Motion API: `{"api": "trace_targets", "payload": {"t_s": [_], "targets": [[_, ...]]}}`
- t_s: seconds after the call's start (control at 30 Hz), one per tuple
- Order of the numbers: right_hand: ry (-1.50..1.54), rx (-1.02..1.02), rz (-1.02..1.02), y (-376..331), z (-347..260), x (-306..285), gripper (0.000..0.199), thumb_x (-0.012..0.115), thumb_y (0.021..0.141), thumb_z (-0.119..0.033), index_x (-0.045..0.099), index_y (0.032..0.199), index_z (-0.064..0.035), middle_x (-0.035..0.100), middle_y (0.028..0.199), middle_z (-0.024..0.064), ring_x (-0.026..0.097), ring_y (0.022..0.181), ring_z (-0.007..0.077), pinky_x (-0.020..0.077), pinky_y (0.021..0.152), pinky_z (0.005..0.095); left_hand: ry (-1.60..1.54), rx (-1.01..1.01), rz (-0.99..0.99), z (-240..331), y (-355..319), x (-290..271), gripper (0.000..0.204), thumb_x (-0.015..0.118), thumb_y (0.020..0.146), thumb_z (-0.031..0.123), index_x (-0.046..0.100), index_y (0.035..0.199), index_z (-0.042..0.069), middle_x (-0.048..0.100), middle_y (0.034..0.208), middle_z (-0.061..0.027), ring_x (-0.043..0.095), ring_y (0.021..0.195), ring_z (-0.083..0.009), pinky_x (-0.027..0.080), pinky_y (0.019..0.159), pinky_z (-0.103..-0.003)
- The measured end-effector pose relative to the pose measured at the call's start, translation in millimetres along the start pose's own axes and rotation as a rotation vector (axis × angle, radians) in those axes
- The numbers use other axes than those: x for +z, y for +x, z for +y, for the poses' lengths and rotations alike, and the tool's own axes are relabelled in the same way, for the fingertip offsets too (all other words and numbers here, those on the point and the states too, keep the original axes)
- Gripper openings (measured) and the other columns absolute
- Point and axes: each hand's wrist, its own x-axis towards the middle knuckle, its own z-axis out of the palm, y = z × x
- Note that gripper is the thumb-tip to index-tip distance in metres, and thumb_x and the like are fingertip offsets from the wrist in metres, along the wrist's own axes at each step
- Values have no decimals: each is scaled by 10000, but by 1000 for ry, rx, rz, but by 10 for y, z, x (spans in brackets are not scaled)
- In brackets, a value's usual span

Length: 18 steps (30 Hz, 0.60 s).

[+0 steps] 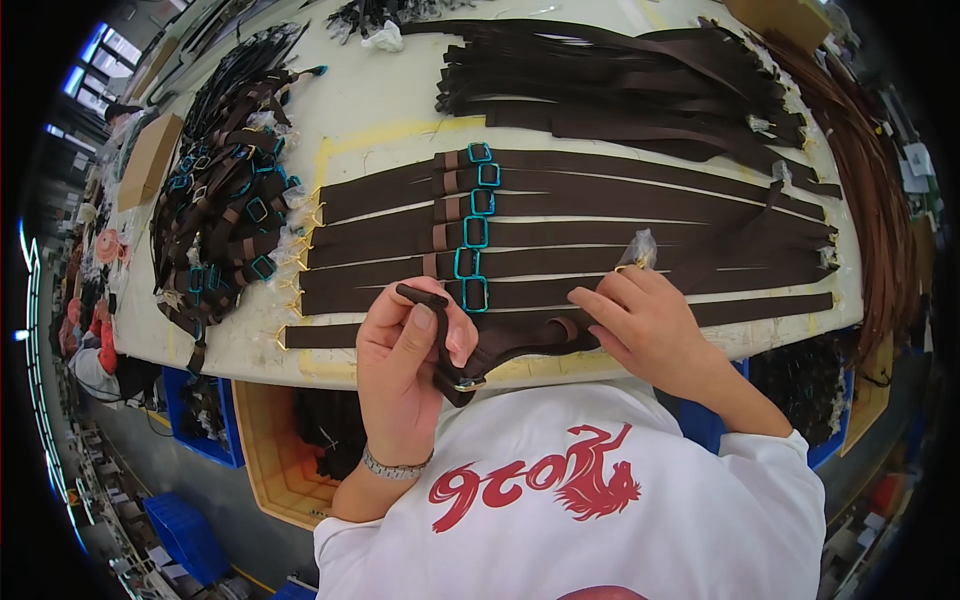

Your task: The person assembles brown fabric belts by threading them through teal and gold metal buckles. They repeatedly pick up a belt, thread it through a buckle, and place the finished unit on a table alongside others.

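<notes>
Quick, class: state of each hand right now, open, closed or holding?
Left hand: closed, holding a dark strap.
Right hand: partly curled; whether it grips anything cannot be told.

This looks like a workshop or factory floor where straps are handled in bulk: dark brown straps (570, 207) lie in parallel on a large pale counter (400, 85), with a tangled heap of buckled straps (235, 205) to the left. An orange-yellow crate (262, 440) stands below, and a blue crate (190, 540) sits on the floor.
</notes>
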Motion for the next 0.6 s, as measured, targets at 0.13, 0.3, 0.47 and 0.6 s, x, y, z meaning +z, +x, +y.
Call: {"api": "trace_targets", "payload": {"t_s": [0.13, 0.3, 0.47, 0.6], "targets": [[140, 5, -191, 8, -52, -17, 493, 777, 854, -127, 659, 1330, -81, 676, 848, 68, 681, 787, 269, 538, 742, 419, -25, -11, 7, -6, -27, 83, 189, 661, 1104, 201, 654, 1193, 35, 584, 808, -38, 504, 709, -145, 391, 664, -309], [92, 62, -8, -80, 29, 150, 241, 738, 908, -159, 732, 1145, -119, 721, 736, 64, 719, 651, 281, 545, 581, 426, -23, -78, -87, -22, -16, 93, 226, 702, 1077, 219, 656, 1188, 28, 600, 787, -73, 515, 687, -171, 404, 665, -339], [366, 243, 323, 178, 10, -43, 303, 784, 930, -89, 673, 1212, -97, 735, 810, 58, 733, 689, 245, 574, 630, 361, 114, -147, -153, 68, -182, 68, 187, 722, 1041, 125, 727, 1140, -33, 703, 863, -116, 636, 724, -186, 504, 697, -327], [1226, 461, 513, 275, 0, 160, 279, 709, 1069, -223, 614, 1243, -27, 780, 1075, 117, 776, 954, 201, 612, 892, 343, 230, -134, -169, -9, -156, 190, 180, 708, 1034, 56, 762, 1151, -69, 748, 909, -115, 701, 764, -159, 562, 697, -278]]}}
